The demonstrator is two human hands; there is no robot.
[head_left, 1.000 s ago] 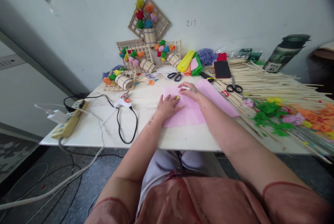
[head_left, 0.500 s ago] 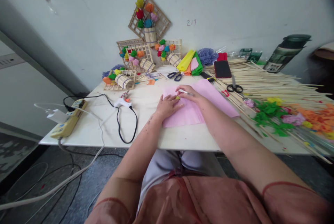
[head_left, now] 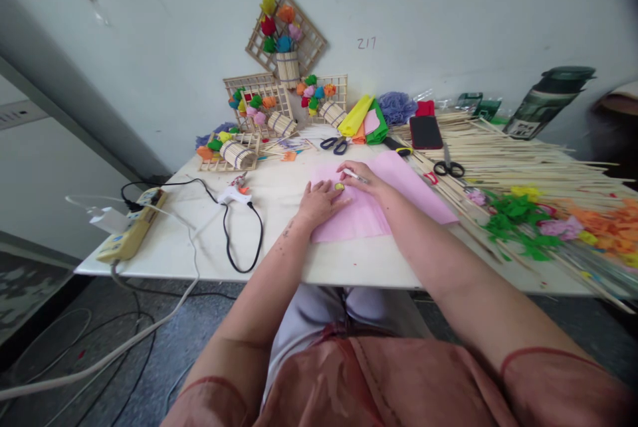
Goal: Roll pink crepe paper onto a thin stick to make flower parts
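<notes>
A pink paper sheet (head_left: 399, 191) lies flat on the white table (head_left: 279, 241) in front of me. My left hand (head_left: 319, 202) rests flat on the sheet's left part, fingers spread, next to a small yellow piece (head_left: 339, 186). My right hand (head_left: 363, 176) sits just right of that piece and grips a thin white pen (head_left: 355, 176) whose tip points at the paper.
A white glue gun (head_left: 234, 196) with a black cord and a power strip (head_left: 130, 228) lie left. Scissors (head_left: 335, 143) and folded coloured paper (head_left: 366, 123) sit behind. A red phone (head_left: 425, 131), black scissors (head_left: 447, 167), wooden sticks (head_left: 523, 161) and paper flowers (head_left: 558, 221) fill the right.
My right hand with the pen has shifted slightly left toward the yellow piece. My left hand stays in place.
</notes>
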